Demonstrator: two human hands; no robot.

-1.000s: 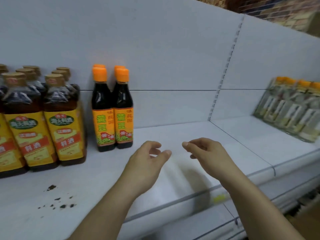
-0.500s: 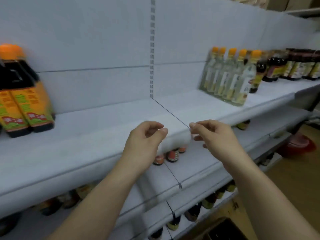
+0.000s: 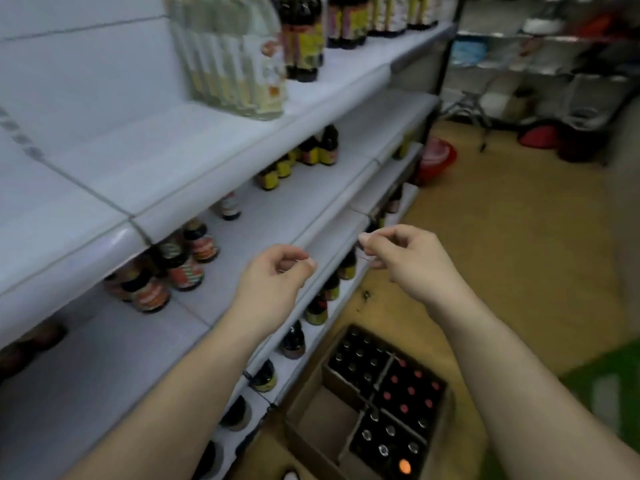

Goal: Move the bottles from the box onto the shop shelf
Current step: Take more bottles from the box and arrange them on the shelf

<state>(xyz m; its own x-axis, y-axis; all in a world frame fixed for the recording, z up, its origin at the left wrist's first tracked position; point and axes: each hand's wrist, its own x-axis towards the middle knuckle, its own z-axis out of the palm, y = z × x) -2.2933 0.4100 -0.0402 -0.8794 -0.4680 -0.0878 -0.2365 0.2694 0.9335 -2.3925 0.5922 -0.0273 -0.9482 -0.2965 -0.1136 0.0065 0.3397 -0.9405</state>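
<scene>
On my left hand [image 3: 277, 275] and right hand [image 3: 412, 261] the fingers are loosely curled and hold nothing. The bottles [image 3: 405, 393] stand upright, caps up, in the box [image 3: 322, 424] on the floor, well below and between both forearms. I judge neither hand clearly nearer; the shelf [image 3: 194, 140] lies to my left.

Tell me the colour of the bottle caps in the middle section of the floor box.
Red caps, seen best in the head view, the only one.
</scene>
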